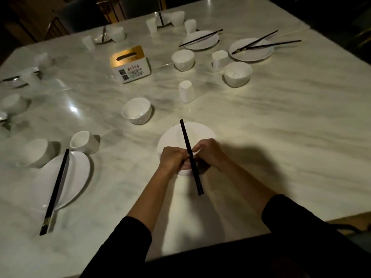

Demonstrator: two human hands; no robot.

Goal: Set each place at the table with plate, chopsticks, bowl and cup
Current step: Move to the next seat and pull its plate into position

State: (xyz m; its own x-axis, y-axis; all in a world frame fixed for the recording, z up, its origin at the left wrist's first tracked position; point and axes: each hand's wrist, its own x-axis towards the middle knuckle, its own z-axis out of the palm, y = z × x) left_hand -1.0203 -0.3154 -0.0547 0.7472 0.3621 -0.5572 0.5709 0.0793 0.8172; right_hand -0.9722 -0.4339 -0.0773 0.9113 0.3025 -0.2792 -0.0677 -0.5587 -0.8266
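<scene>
A white plate (176,135) lies on the marble table just in front of me. Over it my left hand (172,159) and my right hand (208,154) both pinch a pair of black chopsticks (187,141) around their middle. The pair runs from beyond the plate's far rim back toward me. A white bowl (137,110) stands beyond the plate to the left, and a white cup (186,91) beyond it to the right. At my left sits another place: plate (78,173), chopsticks (56,189), bowl (36,152) and tipped cup (83,141).
A gold-topped tissue box (130,64) stands mid-table. Further plates with chopsticks (251,49), bowls (237,73) and cups (219,60) stand at the far right, far side and left edge. The table's near edge (220,245) runs under my forearms.
</scene>
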